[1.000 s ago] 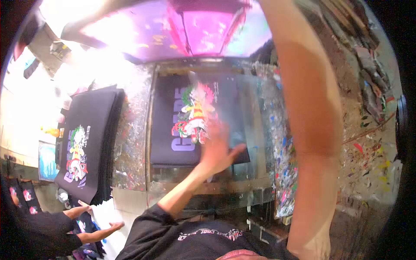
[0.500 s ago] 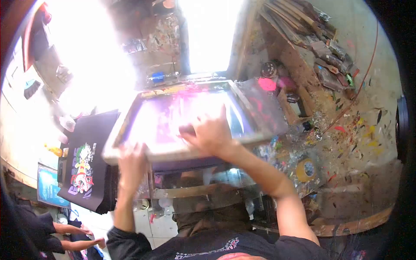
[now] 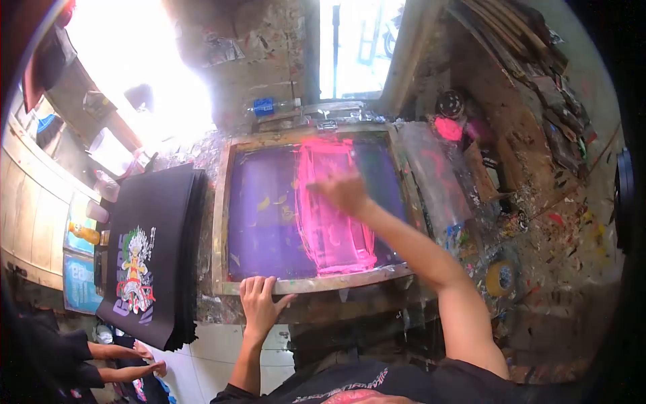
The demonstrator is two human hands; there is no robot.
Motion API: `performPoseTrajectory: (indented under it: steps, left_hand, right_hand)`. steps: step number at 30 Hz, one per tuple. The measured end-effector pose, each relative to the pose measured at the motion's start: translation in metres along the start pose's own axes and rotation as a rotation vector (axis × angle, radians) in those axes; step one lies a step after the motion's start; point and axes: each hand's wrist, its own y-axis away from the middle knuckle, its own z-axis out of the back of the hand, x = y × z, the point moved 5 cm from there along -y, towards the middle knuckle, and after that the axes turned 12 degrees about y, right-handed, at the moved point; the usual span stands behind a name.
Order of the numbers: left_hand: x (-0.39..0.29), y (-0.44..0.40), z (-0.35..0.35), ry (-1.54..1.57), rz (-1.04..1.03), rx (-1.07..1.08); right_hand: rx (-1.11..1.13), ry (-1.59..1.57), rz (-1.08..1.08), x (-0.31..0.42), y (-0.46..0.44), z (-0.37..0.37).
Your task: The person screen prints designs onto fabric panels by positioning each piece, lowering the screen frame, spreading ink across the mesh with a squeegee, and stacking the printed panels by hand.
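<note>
A wooden-framed printing screen (image 3: 219,222) lies flat on the work table, its purple mesh streaked with pink ink (image 3: 330,229). My left hand (image 3: 261,303) rests on the frame's near edge, fingers over the wood and thumb out to the side. Over the inked strip is my right hand (image 3: 340,190), blurred, with its fingers closed; whatever it holds is too smeared to name. Left of the screen sits a stack of black fabric panels (image 3: 158,202), the top one bearing a colourful cartoon print (image 3: 136,269).
Behind the screen lies a clear bottle with a blue label (image 3: 264,106). At right are bright pink ink (image 3: 448,128), a tape roll (image 3: 499,278) and an open box (image 3: 486,168). Another person's forearms (image 3: 128,363) show at lower left.
The screen has gone from raised to flat over the printed fabric. My left hand has shifted right along its near edge; my right hand has moved over the pink strip.
</note>
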Motion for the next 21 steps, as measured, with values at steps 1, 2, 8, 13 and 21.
performPoseTrajectory:
  steps: [1,2,8,13,21]
  left_hand:
    - [0.002,0.0,-0.003,0.001,0.003,0.001]
    - [0.003,0.001,-0.004,-0.018,-0.022,-0.026]
    - [0.017,0.012,-0.017,-0.118,-0.068,-0.072]
    - [0.018,0.012,-0.021,-0.099,-0.048,-0.055]
    - [0.017,0.012,-0.019,-0.129,-0.029,-0.028]
  right_hand:
    - [-0.116,0.027,-0.006,-0.018,-0.021,-0.023]
    - [-0.229,0.049,-0.008,-0.028,-0.032,-0.04]
    - [0.458,-0.243,-0.034,-0.04,-0.04,-0.027]
    - [0.619,-0.395,0.125,-0.042,-0.046,-0.031]
    - [0.503,-0.128,0.04,-0.056,-0.113,-0.069]
